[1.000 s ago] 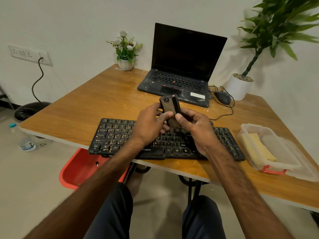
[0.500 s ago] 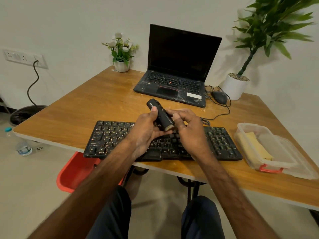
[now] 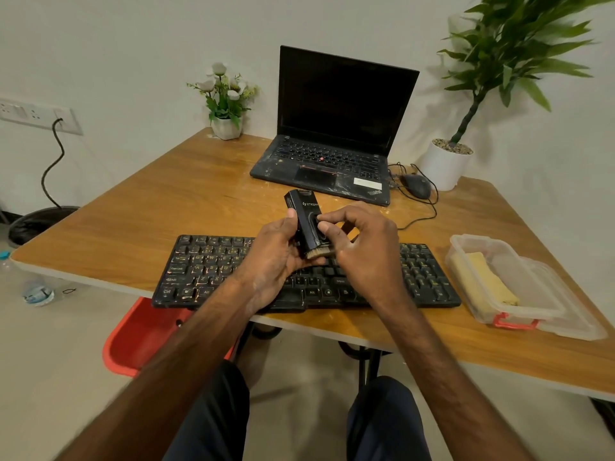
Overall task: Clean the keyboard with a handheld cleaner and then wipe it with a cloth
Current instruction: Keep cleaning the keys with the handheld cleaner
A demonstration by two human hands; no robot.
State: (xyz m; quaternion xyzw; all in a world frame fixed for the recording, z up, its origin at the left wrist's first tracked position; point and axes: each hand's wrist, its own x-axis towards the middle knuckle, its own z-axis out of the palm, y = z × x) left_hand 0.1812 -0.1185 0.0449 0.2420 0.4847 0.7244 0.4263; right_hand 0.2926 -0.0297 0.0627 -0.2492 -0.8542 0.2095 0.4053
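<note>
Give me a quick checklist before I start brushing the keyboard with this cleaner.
1. Grip on the cleaner: left hand grips it, right hand pinches it. Ok.
2. Bristles exposed at the lower end, facing the keyboard. Ok.
3. Bristles on the keys: the cleaner is held above them. Not ok.
4. Keyboard flat on the table. Ok.
5. Yellow cloth waiting in the clear container on the right. Ok.
6. Cleaner switched on: cannot tell.
</note>
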